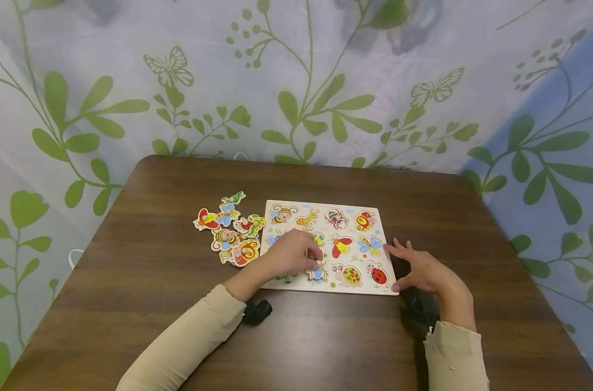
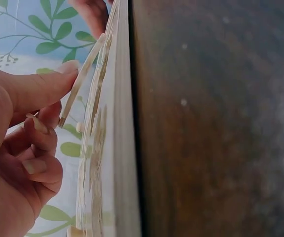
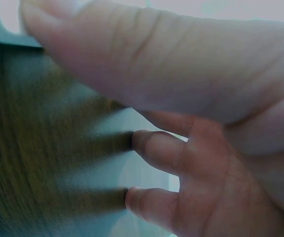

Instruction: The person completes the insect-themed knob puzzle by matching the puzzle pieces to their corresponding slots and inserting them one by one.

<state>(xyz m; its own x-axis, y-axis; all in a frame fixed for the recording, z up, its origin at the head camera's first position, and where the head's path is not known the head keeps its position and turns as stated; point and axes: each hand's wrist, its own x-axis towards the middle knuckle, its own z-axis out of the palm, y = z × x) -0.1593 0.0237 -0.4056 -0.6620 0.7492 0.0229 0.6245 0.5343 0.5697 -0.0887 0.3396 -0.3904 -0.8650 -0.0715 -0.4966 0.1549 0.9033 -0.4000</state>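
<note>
Left hand [image 1: 291,254]: thumb and fingers pinch a blue insect piece [image 1: 318,273], tilted over the near-middle section of the puzzle board [image 1: 320,208]. Right hand [image 1: 426,271]: fingers spread, grasping nothing, at the board's right edge. Loose insect pieces [image 1: 224,238]: clustered left of the board. Leaf-patterned curtain [image 1: 203,32]: beyond the board.

head view: left hand [image 1: 294,252] hides part of puzzle board [image 1: 296,285]. loose pieces [image 1: 245,253] overlap, some partly covered. corner print [image 1: 389,291] too small to read. left sleeve [image 1: 189,336] cut by bottom edge. left wrist view: held piece [image 2: 78,86] edge-on, picture hidden. right thumb [image 3: 142,59] blurred.
</note>
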